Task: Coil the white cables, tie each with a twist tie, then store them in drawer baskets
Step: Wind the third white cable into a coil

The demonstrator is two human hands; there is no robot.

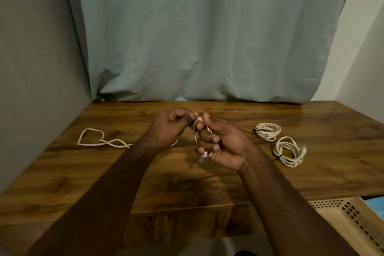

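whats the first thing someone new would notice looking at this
Both hands meet mid-table: the right hand grips a small coil of white cable, and the left hand pinches it at the top. Its loose tail trails across the wooden table to the left. To the right lie two finished coils, each with a dark tie, and a perforated beige basket shows at lower right.

I'm at a wooden table (207,185) with a dark, knotty grain, its far edge against a pale blue-green curtain (207,37) that hangs in soft creases down to the tabletop. Grey wall (35,68) on my left, a lighter wall (365,58) on my right. The light is dim and warm, glinting off the table's far right corner.
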